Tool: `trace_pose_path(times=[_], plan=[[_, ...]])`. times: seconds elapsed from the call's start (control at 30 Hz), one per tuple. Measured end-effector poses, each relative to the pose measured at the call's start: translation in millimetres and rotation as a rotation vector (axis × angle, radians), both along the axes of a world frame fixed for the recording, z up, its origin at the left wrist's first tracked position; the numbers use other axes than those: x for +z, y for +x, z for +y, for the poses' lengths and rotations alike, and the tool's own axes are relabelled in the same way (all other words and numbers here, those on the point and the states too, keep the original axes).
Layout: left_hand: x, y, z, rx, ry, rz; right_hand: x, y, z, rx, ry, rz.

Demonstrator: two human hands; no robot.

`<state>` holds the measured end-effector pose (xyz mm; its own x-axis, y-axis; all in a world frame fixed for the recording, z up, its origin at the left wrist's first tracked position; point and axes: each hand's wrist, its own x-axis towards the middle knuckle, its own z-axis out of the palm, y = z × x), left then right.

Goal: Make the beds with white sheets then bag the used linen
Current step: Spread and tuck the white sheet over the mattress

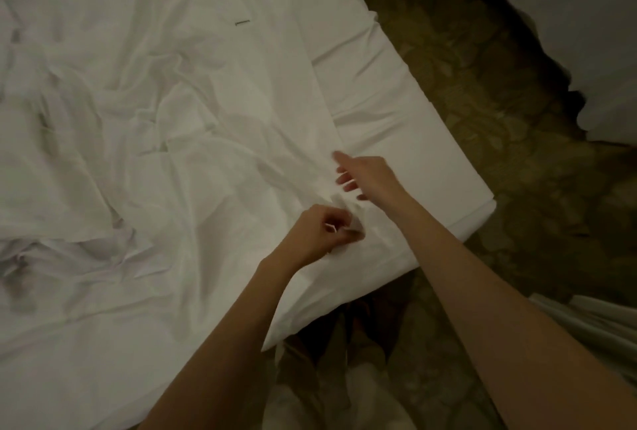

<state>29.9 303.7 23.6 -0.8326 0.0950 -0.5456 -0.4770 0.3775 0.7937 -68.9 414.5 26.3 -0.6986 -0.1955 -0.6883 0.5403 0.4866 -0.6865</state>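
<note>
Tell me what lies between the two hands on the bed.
In the head view, only wrinkled white sheet lies between the left hand, which pinches its edge, and the open right hand; no other object is there.

Bed (396, 140) under rumpled white sheet (155, 119), on patterned carpet (499, 119)

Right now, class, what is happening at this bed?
A person is spreading a crumpled white sheet over a bed. The left hand pinches a fold of the sheet near the bed's corner, while the right hand reaches open just above it. The mattress already has a smooth white cover. The patterned carpet lies beyond.
</note>
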Motion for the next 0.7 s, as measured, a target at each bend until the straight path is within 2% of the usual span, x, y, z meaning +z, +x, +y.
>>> trace_pose_path(times=[0.1, 0.23, 0.33, 0.43, 0.57, 0.7], plan=[[-3.4, 6.7, 2.2, -0.055, -0.002, -0.016, -10.4, 12.5, -18.3, 0.276, 0.171, -0.077], [-8.2, 17.1, -0.2, -0.07, 0.013, -0.028, -32.7, 28.5, -6.2, 0.304, 0.358, -0.086], [-12.6, 29.3, 5.3, -0.048, 0.016, -0.03, -40.1, 38.2, 16.5, 0.073, 0.288, -0.253], [-12.5, 39.6, 17.3, -0.009, 0.033, 0.0, -38.6, 45.2, 38.9, -0.154, 0.201, -0.312], [0.5, 39.9, 41.6, 0.011, 0.028, 0.079, -20.4, 42.1, 67.1, -0.475, 0.006, -0.253], [16.1, 30.0, 77.1, 0.004, -0.025, 0.212, 13.2, 27.1, 93.7, -0.646, -0.126, -0.15]])
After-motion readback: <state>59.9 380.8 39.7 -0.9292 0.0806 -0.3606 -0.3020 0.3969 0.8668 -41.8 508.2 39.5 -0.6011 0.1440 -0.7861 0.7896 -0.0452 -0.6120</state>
